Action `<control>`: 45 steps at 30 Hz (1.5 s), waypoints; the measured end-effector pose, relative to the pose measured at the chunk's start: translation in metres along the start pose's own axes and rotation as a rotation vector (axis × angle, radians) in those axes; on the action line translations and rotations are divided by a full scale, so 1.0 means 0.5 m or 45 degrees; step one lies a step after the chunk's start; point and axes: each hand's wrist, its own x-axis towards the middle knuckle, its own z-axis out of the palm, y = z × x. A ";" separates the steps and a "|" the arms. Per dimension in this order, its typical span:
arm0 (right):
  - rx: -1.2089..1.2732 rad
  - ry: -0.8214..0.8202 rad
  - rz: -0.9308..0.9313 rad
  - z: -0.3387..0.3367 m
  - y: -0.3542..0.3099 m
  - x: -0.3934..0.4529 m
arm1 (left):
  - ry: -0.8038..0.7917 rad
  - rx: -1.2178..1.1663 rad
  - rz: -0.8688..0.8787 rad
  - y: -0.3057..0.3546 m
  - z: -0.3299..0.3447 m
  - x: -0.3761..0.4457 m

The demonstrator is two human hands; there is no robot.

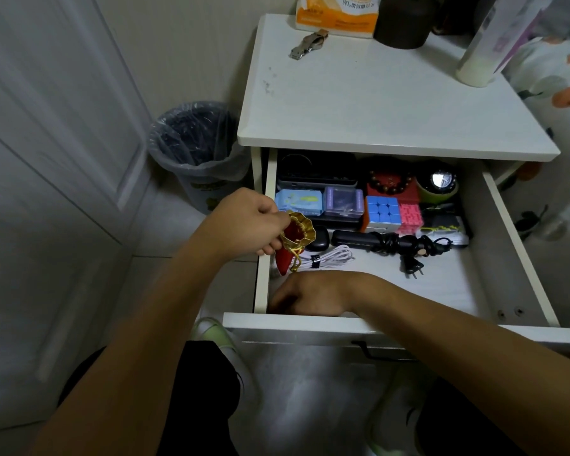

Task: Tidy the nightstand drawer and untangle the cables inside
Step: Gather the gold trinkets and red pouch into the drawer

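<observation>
My right hand reaches into drawer's front-left corner, fingers hidden, grip unclear; left hand pinches red-gold pouch above left edge.

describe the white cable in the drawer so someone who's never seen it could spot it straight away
Start at the open drawer under the white nightstand top and look to its front left part. The white cable lies there in a coiled bundle, just right of the red and gold pouch. Unlike the black plug cord to its right, it is white with a small dark tie.
</observation>
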 end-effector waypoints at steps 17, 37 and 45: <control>-0.114 0.067 0.164 0.001 -0.005 0.006 | -0.046 -0.011 -0.041 0.004 0.017 0.012; -0.160 -0.034 0.221 0.001 -0.013 0.022 | -0.045 0.007 -0.032 0.001 0.023 0.019; -0.261 -0.056 0.176 0.000 -0.021 0.041 | -0.035 0.004 -0.024 -0.004 0.019 0.020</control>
